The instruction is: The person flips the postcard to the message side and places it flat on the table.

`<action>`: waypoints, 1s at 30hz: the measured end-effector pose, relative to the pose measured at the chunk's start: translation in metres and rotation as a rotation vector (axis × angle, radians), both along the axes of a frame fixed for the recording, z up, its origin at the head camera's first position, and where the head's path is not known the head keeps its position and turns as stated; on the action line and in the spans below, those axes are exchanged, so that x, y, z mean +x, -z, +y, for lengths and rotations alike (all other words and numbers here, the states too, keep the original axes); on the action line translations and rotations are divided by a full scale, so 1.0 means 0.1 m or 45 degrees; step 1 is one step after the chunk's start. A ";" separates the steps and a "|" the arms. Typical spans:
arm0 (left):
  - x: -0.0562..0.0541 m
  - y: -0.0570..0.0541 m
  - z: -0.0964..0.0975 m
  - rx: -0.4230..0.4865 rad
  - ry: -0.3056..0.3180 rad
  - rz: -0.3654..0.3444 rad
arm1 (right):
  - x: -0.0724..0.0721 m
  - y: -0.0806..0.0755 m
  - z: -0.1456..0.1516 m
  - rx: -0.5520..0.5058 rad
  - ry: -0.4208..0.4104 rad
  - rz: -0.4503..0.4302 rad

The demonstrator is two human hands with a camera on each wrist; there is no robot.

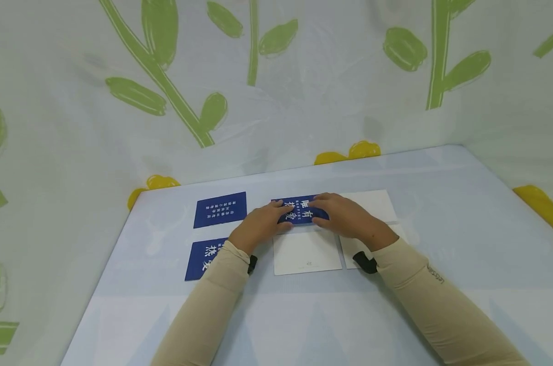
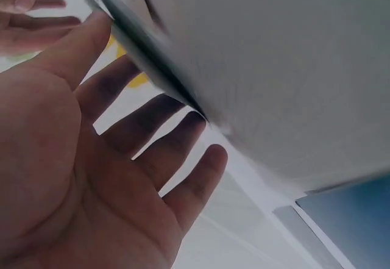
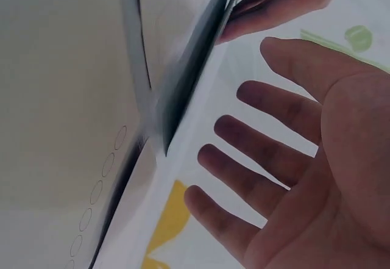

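Note:
In the head view a dark blue card [image 1: 299,209] with white characters lies between the two hands. My left hand [image 1: 262,223] holds this card by its edge. The left wrist view shows the left thumb [image 2: 91,40] against the card's edge, with the fingers reaching along its side. My right hand [image 1: 349,216] is at the card's other end, fingers spread. In the right wrist view these fingers [image 3: 244,153] are straight and apart from the tilted card [image 3: 195,68]. Below the hands lies a white card [image 1: 307,254].
Two blue cards, an upper one [image 1: 220,210] and a lower one [image 1: 203,262] partly behind the left sleeve, lie at the left. Two white cards, one far [image 1: 372,203] and one near [image 1: 349,249], lie at the right, partly covered by the right arm. A leaf-patterned curtain [image 1: 276,117] borders the table [image 1: 285,325].

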State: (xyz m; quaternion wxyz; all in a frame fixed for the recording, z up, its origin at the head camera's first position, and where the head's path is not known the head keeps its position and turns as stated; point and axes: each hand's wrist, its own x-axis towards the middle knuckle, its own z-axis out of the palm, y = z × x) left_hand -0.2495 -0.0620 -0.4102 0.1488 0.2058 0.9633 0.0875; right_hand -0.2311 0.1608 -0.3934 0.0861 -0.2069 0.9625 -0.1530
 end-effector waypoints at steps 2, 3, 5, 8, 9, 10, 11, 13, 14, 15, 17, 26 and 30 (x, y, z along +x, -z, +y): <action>0.02 -0.02 -0.03 0.036 -0.003 0.008 | 0.01 0.00 -0.01 0.003 -0.017 -0.007; 0.04 -0.02 -0.04 0.056 -0.002 0.020 | 0.02 0.00 -0.02 -0.001 -0.026 -0.008; 0.06 -0.04 -0.07 0.097 0.000 0.040 | 0.02 0.00 -0.03 -0.016 -0.044 -0.007; 0.09 -0.05 -0.11 0.151 0.009 0.064 | 0.03 0.02 -0.04 -0.036 -0.072 0.011; 0.10 -0.06 -0.12 0.160 0.010 0.069 | 0.04 0.02 -0.04 -0.046 -0.075 0.016; 0.11 -0.07 -0.13 0.171 0.011 0.071 | 0.03 0.01 -0.05 -0.059 -0.080 0.024; 0.12 -0.07 -0.13 0.180 0.011 0.074 | 0.03 0.01 -0.05 -0.071 -0.084 0.034; 0.13 -0.09 -0.13 0.196 0.009 0.078 | 0.02 0.00 -0.05 -0.094 -0.091 0.061; 0.13 -0.10 -0.13 0.203 0.006 0.082 | 0.02 -0.01 -0.04 -0.107 -0.093 0.071; 0.13 -0.11 -0.13 0.211 0.000 0.085 | 0.02 -0.01 -0.04 -0.115 -0.097 0.084; 0.13 -0.12 -0.13 0.219 -0.017 0.096 | 0.01 -0.02 -0.02 -0.127 -0.102 0.106; 0.11 -0.19 -0.12 0.252 -0.056 0.320 | 0.00 -0.08 0.02 -0.178 -0.089 0.168; 0.09 -0.21 -0.11 0.279 -0.073 0.351 | -0.01 -0.10 0.04 -0.175 -0.063 0.189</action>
